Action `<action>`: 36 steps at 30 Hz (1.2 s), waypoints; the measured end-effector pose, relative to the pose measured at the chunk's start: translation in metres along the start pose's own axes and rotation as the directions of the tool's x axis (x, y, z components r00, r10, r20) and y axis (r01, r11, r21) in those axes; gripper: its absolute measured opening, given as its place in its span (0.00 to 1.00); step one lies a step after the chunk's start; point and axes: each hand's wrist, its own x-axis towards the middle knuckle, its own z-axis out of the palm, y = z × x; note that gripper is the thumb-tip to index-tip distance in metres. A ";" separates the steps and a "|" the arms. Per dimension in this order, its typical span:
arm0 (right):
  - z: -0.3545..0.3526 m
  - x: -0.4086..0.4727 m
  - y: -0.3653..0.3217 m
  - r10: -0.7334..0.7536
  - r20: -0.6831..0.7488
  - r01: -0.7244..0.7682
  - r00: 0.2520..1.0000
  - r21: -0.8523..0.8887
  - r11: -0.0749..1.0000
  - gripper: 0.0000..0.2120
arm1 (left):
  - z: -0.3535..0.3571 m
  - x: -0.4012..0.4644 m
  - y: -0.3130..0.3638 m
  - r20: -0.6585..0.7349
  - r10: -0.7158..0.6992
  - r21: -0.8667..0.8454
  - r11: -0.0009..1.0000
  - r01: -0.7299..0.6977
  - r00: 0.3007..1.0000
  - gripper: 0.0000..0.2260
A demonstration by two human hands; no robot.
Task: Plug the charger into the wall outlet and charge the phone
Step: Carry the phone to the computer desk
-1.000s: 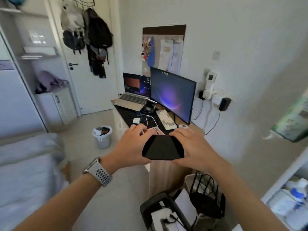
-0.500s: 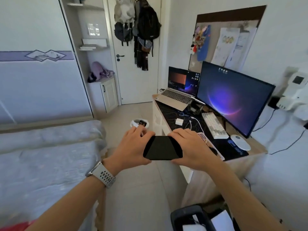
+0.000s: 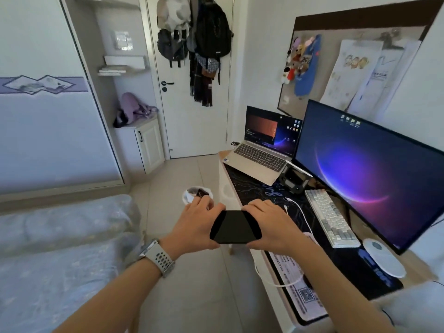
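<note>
My left hand [image 3: 192,228] and right hand [image 3: 271,227] gripped the dark phone [image 3: 235,227] by its short ends, fingers curled over its edges, holding it level above the floor just off the surface's [image 3: 418,270] near edge. A white cable [image 3: 301,213] trailed across the surface, left of the keyboard [image 3: 331,218] and monitor [image 3: 374,174].

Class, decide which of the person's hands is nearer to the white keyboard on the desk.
Right. The right hand grips the phone just beside the white keyboard; the left hand holds the phone's far end, over the floor.
</note>
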 end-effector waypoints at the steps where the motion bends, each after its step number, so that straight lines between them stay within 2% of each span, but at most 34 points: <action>1: 0.003 0.010 0.008 0.018 0.006 -0.018 1.000 0.007 1.000 0.34 | 0.004 0.015 -0.007 0.017 0.011 0.006 1.000 -0.011 1.000 0.33; 10: 0.018 0.103 0.085 0.241 -0.045 -0.239 0.969 0.046 0.970 0.37 | 0.032 0.165 -0.070 0.023 0.206 -0.052 0.978 -0.204 0.978 0.31; 12: 0.024 0.121 0.095 0.288 -0.013 -0.287 0.958 0.036 0.957 0.37 | 0.041 0.196 -0.086 0.041 0.255 -0.076 0.965 -0.252 0.966 0.33; 14: 0.046 0.162 0.133 0.503 -0.002 -0.501 0.864 0.076 0.862 0.37 | 0.077 0.284 -0.118 0.153 0.404 -0.151 0.911 -0.383 0.902 0.34; 16: 0.045 0.159 0.129 0.485 0.032 -0.486 0.874 0.057 0.872 0.37 | 0.074 0.285 -0.113 0.186 0.430 -0.138 0.901 -0.410 0.883 0.34; 18: 0.048 0.166 0.146 0.550 0.016 -0.550 0.835 0.065 0.832 0.37 | 0.080 0.312 -0.110 0.189 0.490 -0.163 0.870 -0.465 0.851 0.34; 23: 0.048 0.189 0.156 0.518 0.042 -0.519 0.854 0.024 0.854 0.38 | 0.090 0.325 -0.125 0.147 0.455 -0.174 0.886 -0.430 0.878 0.35; 29: 0.078 0.196 0.210 0.622 0.086 -0.625 0.779 0.009 0.781 0.37 | 0.148 0.380 -0.111 0.228 0.504 -0.260 0.856 -0.447 0.833 0.35; 36: 0.114 0.208 0.274 0.678 0.153 -0.689 0.719 0.036 0.723 0.38 | 0.206 0.441 -0.094 0.324 0.525 -0.199 0.851 -0.486 0.787 0.37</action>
